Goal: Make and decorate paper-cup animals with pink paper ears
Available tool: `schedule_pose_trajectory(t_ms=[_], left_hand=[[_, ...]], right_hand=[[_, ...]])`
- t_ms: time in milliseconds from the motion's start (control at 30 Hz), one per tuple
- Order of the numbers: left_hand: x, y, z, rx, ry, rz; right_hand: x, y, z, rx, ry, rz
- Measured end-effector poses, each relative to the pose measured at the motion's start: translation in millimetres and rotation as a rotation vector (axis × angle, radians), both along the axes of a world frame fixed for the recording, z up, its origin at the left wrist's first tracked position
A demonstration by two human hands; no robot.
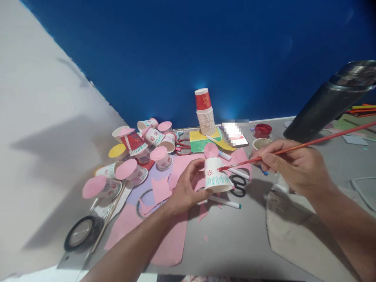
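Note:
My left hand (pixel 188 186) is closed around a white paper cup (pixel 214 174), held with its wide rim down and tilted. Red dabs mark its side, and a band of green strokes runs near the rim. A pink paper disc (pixel 211 150) shows at its top end. Between the fingers of my right hand (pixel 299 166) is a long red paintbrush (pixel 311 140), whose red-wetted tip touches the cup's side. Black-handled scissors (pixel 238 186) and a green-capped marker (pixel 225 202) lie just beside the cup.
Several decorated cups with paper discs (pixel 129 170) crowd the left. Behind stand a stack of paper cups (pixel 207 121), a phone (pixel 235 134) and a red paint pot (pixel 262 131). A dark flask (pixel 320 100), black tape roll (pixel 84 234), pink paper (pixel 173 250) and cloth (pixel 293 227) lie around.

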State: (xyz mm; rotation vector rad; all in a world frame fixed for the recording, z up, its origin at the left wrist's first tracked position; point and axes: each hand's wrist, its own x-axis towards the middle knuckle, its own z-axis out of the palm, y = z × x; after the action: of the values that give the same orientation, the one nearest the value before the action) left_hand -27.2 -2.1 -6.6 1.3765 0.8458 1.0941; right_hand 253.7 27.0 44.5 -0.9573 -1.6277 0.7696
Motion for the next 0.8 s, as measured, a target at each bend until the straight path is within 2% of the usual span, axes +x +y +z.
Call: schedule_pose_trajectory(t_ms=[367,800], left_hand=[[0.7,-0.1,-0.6,-0.003,-0.014,-0.005],[0.7,-1.7,2.9,0.000,0.017,0.005]], right_hand=[[1.6,-0.1,-1.6,0.015,0.011,-0.028],[-3.9,-2.9,-0.1,0.056,0.000,0.063]])
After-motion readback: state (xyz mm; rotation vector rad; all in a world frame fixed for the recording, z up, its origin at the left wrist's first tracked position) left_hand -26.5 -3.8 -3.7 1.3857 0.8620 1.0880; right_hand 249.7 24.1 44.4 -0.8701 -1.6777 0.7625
